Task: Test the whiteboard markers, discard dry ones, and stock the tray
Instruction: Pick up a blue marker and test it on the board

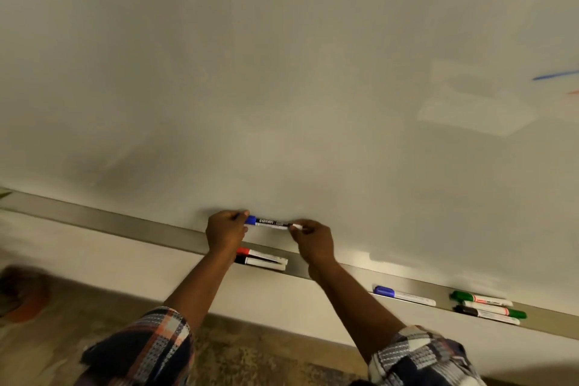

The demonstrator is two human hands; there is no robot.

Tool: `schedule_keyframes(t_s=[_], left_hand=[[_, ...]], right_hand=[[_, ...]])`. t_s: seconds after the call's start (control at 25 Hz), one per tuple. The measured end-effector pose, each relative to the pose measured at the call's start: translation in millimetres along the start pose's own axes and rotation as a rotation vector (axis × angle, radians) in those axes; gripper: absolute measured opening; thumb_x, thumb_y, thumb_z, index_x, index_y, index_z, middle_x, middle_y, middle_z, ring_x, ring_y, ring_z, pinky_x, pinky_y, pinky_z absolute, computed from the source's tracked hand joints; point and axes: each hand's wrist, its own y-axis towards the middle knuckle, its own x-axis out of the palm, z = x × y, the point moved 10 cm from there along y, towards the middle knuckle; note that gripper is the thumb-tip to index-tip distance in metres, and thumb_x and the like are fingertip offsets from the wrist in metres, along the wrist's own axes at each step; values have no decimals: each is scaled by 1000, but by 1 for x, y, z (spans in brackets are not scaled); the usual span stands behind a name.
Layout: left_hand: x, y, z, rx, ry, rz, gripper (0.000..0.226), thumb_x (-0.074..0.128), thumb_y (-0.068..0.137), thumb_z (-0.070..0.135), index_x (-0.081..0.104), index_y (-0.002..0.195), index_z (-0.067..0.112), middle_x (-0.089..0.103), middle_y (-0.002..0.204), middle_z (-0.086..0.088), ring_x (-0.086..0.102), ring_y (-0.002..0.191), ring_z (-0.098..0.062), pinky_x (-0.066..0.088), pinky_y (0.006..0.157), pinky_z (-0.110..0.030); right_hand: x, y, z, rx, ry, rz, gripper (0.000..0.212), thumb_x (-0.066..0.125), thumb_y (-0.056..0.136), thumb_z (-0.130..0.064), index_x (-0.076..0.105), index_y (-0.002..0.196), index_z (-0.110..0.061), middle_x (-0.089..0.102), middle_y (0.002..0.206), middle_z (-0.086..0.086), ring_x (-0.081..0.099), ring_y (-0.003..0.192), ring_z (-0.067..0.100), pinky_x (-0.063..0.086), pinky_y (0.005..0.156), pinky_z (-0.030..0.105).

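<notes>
Nearest the camera: 2 plaid sleeves [147, 351], pushed up on both forearms, arms reaching forward and up toward the board.

Below the arms, a mottled brown floor [250, 345] and a pale wall strip under the board.

Metal tray [125, 224] runs diagonally along the board's lower edge, lower toward the right. On it, left to right:
- red-capped marker [260, 254] and black-capped marker [261, 261], lying side by side, touching, just below the left wrist.
- blue-capped marker [404, 295], lying alone, between the 2 groups.
- 3 markers [487, 307] bunched together at far right: 2 with green caps, 1 with a black cap, caps not all facing the same way.

Left hand [225, 230] is closed around the blue cap end of a blue marker [269, 222]. Right hand [313, 241] pinches the opposite white end between fingertips. The marker is held level, just above the tray and close in front of the board; contact with the board cannot be judged. Cap appears seated on the barrel.

Whiteboard [282, 72] fills the upper frame, mostly blank with faint erased smudges. A short blue stroke [554, 75] and a trace of red mark [573, 92] sit at the far right edge.
</notes>
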Motion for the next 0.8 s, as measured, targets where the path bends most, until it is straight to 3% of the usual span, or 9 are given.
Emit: schedule_keyframes(t_s=[0.16, 0.32, 0.4, 0.52, 0.68, 0.8], left_hand=[[0, 16, -51, -16, 410, 16, 20, 55, 93, 14, 72, 95, 3, 70, 96, -16, 63, 90, -32, 42, 72, -28], [9, 30, -70, -30, 642, -43, 24, 49, 92, 11, 72, 97, 10, 69, 100, -15, 61, 93, -33, 47, 75, -34], [7, 33, -71, -34, 701, -13, 24, 48, 92, 9, 72, 95, 7, 68, 98, -16, 61, 93, -34, 49, 77, -36], [3, 37, -75, -46, 720, 19, 23, 48, 91, 8, 71, 91, 4, 68, 97, -17, 62, 92, -35, 49, 76, -37], [4, 40, -77, -57, 736, 15, 21, 50, 92, 9, 70, 88, 3, 68, 95, -17, 62, 89, -34, 53, 77, -40], [4, 38, -73, -55, 763, 10, 23, 49, 93, 10, 70, 95, 0, 67, 100, -19, 62, 94, -35, 51, 79, -39]], right_hand=[[24, 6, 47, 79, -189, 91, 21, 72, 84, -21, 74, 103, -12, 71, 89, 3, 65, 86, 19, 44, 73, 21], [22, 11, 56, 106, -226, 180, 20, 69, 86, -15, 68, 105, -10, 70, 97, 5, 64, 92, 22, 49, 81, 27], [24, 9, 56, 65, -235, 194, 14, 60, 90, -8, 64, 103, -10, 68, 98, 6, 62, 87, 21, 48, 75, 25], [34, 8, 66, 25, -258, 139, 25, 46, 91, 3, 61, 108, -6, 66, 103, 10, 58, 84, 19, 46, 74, 23], [40, 10, 77, 17, -321, 80, 40, 43, 83, 8, 64, 115, -3, 68, 107, 13, 64, 98, 27, 52, 88, 30], [36, 13, 74, 7, -357, 73, 38, 45, 81, 8, 67, 109, -3, 69, 104, 13, 63, 97, 28, 51, 85, 30]])
